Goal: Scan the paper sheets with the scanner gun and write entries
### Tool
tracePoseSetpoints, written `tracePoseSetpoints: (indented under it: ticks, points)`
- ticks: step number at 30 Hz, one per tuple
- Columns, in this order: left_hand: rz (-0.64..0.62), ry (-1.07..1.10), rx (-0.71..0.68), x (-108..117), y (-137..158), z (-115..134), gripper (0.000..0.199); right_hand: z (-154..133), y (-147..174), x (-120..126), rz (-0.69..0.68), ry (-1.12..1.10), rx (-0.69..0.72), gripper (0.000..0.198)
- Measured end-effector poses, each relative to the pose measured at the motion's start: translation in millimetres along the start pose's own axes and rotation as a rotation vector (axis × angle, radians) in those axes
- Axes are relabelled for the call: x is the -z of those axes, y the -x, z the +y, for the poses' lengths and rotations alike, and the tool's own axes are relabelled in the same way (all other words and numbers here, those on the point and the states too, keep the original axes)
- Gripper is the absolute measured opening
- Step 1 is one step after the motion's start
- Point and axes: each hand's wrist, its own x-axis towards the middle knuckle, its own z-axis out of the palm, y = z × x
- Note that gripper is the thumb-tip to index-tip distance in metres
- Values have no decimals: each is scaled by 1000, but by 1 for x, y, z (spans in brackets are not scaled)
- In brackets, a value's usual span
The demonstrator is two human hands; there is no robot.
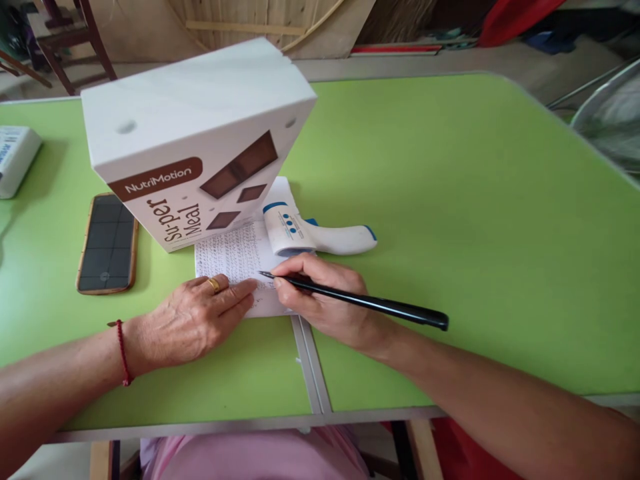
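Our right hand (327, 297) pinches the pen (380, 305), tip at the paper (237, 252) near the box (200, 113). Our left hand (187, 323), flattish, rests on its near-left edge. Bumping the thermometer gun (293, 230) with our right knuckles could drag the sheet.

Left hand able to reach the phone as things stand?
Likely yes: the left hand rests its fingertips on the paper, seemingly gripping nothing, and only bare green tabletop shows between that hand and the phone.

Brown band (156, 179) on white box (200, 137): "NutriMotion"
Below the band: "su-per Meal"
Paper (233, 257): handwriting too small to read
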Motion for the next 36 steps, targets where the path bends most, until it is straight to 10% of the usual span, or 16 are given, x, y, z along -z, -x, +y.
tracePoseSetpoints:
  ticks: [36]
  points:
    - [34, 8, 1, 1, -1, 0, 31, -1, -2, 5, -2, -37, -9, 9]
